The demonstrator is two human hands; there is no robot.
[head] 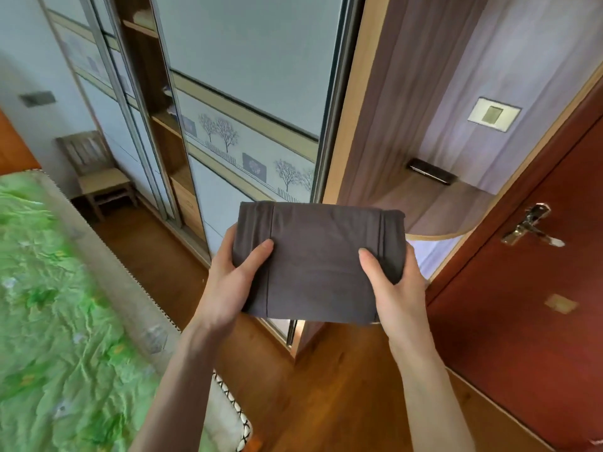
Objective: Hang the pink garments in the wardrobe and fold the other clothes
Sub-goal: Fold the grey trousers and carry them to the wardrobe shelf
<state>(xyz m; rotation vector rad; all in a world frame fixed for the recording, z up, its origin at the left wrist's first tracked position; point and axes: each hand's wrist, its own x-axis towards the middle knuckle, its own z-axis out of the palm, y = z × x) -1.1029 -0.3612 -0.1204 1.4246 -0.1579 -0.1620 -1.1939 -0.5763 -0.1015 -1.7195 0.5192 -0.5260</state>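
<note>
A dark grey garment [318, 256], folded into a flat rectangle, is held level in front of me above the wooden floor. My left hand [231, 282] grips its left edge, thumb on top and fingers underneath. My right hand [394, 288] grips its right edge the same way. The wardrobe [248, 93] stands just behind the garment; its sliding door with a tree pattern is pushed right, leaving a narrow gap with wooden shelves [153, 119] on the left. No pink garment is in view.
A bed with a green patterned cover [55, 305] fills the lower left. A wooden chair [98, 177] stands by the far wall. A red-brown door with a metal handle [528, 226] is at the right. A rounded corner shelf [434, 203] holds a dark object.
</note>
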